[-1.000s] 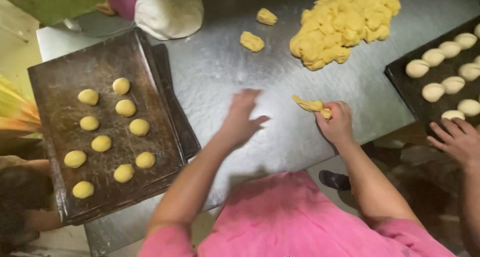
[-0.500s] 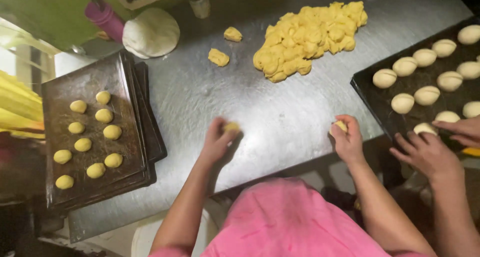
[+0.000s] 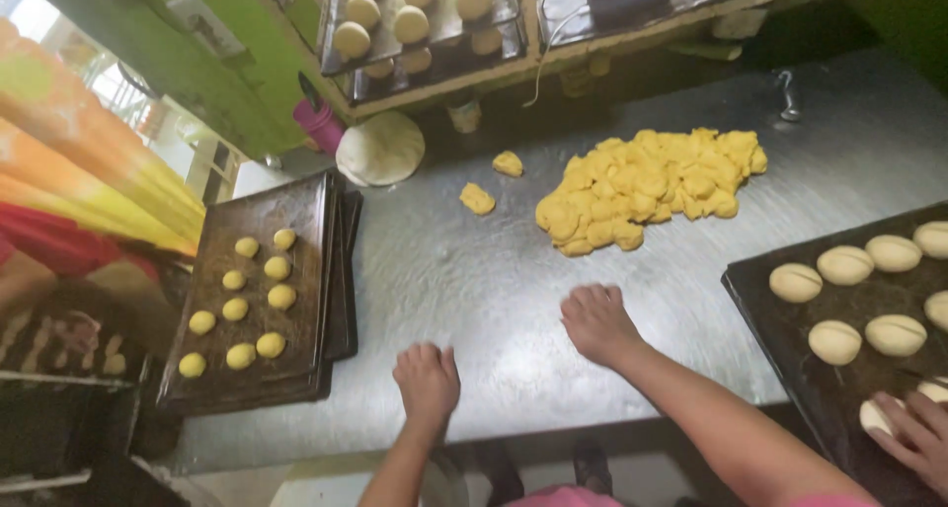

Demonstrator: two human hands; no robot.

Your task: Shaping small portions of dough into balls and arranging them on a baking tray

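My left hand and my right hand both press palm down on the steel table, fingers curled over something hidden beneath; whatever dough lies under them cannot be seen. A heap of yellow dough pieces lies further back, with two loose pieces to its left. A dark baking tray at my left carries several small yellow dough balls.
A second dark tray at right holds pale slashed rolls, and another person's hand touches one. A round white dough lump and a pink cup sit at the back. A rack of rolls stands behind.
The camera has tilted up, showing the rack behind the table. Both my hands now lie flat over the table surface, the dough bits seen in them earlier covered.
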